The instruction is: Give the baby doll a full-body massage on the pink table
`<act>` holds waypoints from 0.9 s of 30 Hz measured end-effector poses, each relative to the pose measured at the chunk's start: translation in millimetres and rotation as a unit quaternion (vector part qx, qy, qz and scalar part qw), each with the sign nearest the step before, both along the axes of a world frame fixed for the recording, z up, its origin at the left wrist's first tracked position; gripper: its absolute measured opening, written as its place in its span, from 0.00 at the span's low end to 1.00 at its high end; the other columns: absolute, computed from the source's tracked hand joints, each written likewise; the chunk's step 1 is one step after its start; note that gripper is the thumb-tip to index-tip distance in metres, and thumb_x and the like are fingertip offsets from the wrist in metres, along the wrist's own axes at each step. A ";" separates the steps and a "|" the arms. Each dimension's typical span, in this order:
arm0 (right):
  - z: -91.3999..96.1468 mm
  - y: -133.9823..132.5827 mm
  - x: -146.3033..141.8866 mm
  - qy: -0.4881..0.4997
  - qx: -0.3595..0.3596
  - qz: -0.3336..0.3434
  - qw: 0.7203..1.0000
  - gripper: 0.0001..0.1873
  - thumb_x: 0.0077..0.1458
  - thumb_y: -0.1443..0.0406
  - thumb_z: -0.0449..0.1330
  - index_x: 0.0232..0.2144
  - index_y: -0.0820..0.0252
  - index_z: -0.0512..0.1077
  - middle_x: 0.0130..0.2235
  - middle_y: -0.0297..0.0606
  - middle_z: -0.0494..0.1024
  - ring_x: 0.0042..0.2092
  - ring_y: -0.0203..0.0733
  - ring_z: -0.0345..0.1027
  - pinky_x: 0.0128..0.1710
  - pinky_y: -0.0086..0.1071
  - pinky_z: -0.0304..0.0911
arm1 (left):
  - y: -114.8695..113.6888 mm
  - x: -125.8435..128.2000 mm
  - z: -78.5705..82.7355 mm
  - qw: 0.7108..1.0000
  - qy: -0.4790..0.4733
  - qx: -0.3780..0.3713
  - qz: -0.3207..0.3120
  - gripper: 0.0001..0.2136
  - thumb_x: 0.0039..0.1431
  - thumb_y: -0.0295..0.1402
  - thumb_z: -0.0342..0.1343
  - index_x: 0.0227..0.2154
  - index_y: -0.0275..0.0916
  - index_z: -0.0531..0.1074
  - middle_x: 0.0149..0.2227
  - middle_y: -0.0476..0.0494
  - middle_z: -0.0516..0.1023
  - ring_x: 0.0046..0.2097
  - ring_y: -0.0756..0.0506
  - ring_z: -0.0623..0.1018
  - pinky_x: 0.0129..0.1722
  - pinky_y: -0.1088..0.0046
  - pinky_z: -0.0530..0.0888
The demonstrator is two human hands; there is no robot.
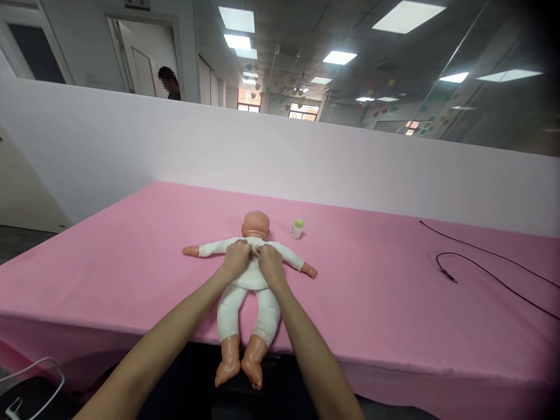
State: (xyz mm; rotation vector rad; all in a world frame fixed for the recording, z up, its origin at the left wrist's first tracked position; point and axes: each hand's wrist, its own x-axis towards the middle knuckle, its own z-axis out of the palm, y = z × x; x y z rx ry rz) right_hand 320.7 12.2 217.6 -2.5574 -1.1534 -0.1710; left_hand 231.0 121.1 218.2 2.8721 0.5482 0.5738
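We've got left hand (236, 259) and right hand (270, 263) pinching the white onesie (250, 280) at the chest of a baby doll (256, 224) lying flat on the pink tablecloth (109, 291), small bottle (297, 228) near its head

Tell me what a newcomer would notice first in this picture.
A baby doll in a white outfit lies flat, arms spread, at the centre of a pink-covered table. The left hand and right hand meet at the outfit's upper front. A green-capped bottle stands beside the doll's head.
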 end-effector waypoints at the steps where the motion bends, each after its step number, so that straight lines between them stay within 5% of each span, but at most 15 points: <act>1: -0.4 3.2 0.6 0.000 -0.005 -0.005 1.000 0.13 0.67 0.68 0.56 0.31 0.62 0.78 0.37 0.45 0.80 0.38 0.44 0.71 0.36 0.33 0.54 | -0.3 3.8 -0.8 1.000 0.006 0.004 0.006 0.10 0.65 0.24 0.52 0.30 0.35 0.76 0.36 0.38 0.78 0.38 0.42 0.75 0.38 0.66 0.68; 7: 0.0 -0.3 -8.0 -0.006 0.010 -0.007 1.000 0.15 0.68 0.71 0.51 0.35 0.64 0.77 0.44 0.47 0.80 0.45 0.46 0.69 0.41 0.33 0.57 | -7.7 1.6 -5.0 1.000 -0.002 0.016 -0.001 0.14 0.64 0.19 0.48 0.29 0.37 0.76 0.38 0.36 0.78 0.43 0.39 0.76 0.44 0.63 0.70; 13: 9.9 -25.8 -17.7 0.045 0.026 0.072 0.996 0.08 0.65 0.68 0.58 0.41 0.63 0.78 0.43 0.43 0.81 0.43 0.44 0.72 0.41 0.32 0.58 | -7.3 -29.5 3.3 0.996 -0.020 -0.053 -0.069 0.09 0.67 0.27 0.53 0.31 0.39 0.76 0.30 0.41 0.77 0.32 0.43 0.75 0.35 0.67 0.69; 21: 2.0 -7.0 -28.7 -0.012 -0.032 -0.001 0.999 0.16 0.64 0.75 0.51 0.33 0.64 0.78 0.39 0.48 0.80 0.40 0.46 0.69 0.38 0.35 0.58 | -15.4 -18.0 2.6 0.995 -0.019 -0.083 -0.049 0.15 0.65 0.24 0.52 0.23 0.39 0.76 0.28 0.37 0.76 0.34 0.40 0.76 0.39 0.61 0.70; 27: 4.6 -26.3 -32.1 0.000 0.030 0.042 0.999 0.15 0.65 0.73 0.52 0.29 0.61 0.75 0.40 0.46 0.78 0.43 0.46 0.67 0.41 0.35 0.58 | -21.7 -28.0 6.9 0.997 0.006 0.015 -0.079 0.15 0.62 0.19 0.48 0.27 0.36 0.78 0.38 0.31 0.78 0.46 0.34 0.75 0.47 0.56 0.71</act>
